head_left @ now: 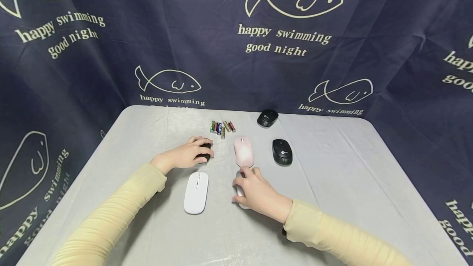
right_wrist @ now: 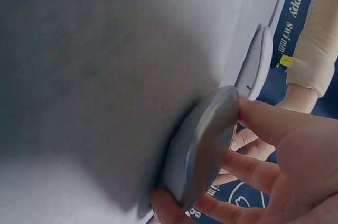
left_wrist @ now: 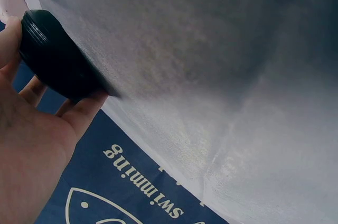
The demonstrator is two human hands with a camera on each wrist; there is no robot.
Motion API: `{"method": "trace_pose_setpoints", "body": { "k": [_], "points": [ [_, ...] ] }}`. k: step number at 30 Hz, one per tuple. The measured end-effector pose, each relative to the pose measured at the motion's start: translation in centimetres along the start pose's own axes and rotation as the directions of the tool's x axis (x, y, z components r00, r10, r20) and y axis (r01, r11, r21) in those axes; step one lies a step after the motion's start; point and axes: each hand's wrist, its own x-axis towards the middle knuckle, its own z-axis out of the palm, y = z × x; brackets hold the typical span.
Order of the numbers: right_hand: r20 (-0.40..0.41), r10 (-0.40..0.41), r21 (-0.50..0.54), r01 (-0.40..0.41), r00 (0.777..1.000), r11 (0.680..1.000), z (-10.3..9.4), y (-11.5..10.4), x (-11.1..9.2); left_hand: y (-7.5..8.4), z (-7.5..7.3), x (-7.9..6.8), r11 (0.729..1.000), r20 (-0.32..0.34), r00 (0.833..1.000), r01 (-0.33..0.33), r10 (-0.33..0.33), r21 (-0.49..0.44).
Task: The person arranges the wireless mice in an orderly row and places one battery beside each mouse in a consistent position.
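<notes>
The left hand [head_left: 187, 153] covers most of a black mouse [left_wrist: 59, 57] left of the pink mouse [head_left: 244, 152]; from the head only dark patches show between the fingers, while the left wrist view bares its rounded side and the fingers curled around it, grasping, the hand cut off at the left edge. The right hand [head_left: 258, 191] hides much of a silver-grey mouse [right_wrist: 200, 147] on the near side of the pink one; the right wrist view shows thumb and fingers gripping its edges, its underside partly turned to the camera. Whether this mouse touches the pink one cannot be told. That view also catches the white mouse [head_left: 196, 193] edge-on and a yellow tag [right_wrist: 285, 61] by the left sleeve [right_wrist: 316, 39], unseen from the head. Only the head view shows the batteries [head_left: 219, 129] at the far side, their labels too small to read, and two more black mice [head_left: 282, 152] at the right.
</notes>
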Motion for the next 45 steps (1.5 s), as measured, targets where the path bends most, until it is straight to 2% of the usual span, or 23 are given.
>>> {"method": "trace_pose_setpoints", "body": {
  "k": [21,37,45],
  "points": [
    [-0.012,-0.009,-0.086,0.008,1.0,0.996,0.09,-0.35,0.2,-0.04,-0.15,0.12,1.0,0.007,1.0,0.003,-0.003,-0.007],
    [-0.016,0.022,-0.091,-0.023,1.0,0.996,0.12,-0.55,0.06,-0.13,0.07,0.14,1.0,0.018,1.0,0.017,-0.017,-0.007],
    [0.029,0.062,-0.051,-0.06,0.998,0.997,-0.51,-0.36,0.21,-0.03,-0.04,0.1,1.0,0.022,0.999,0.023,-0.023,-0.017]
  ]
}}
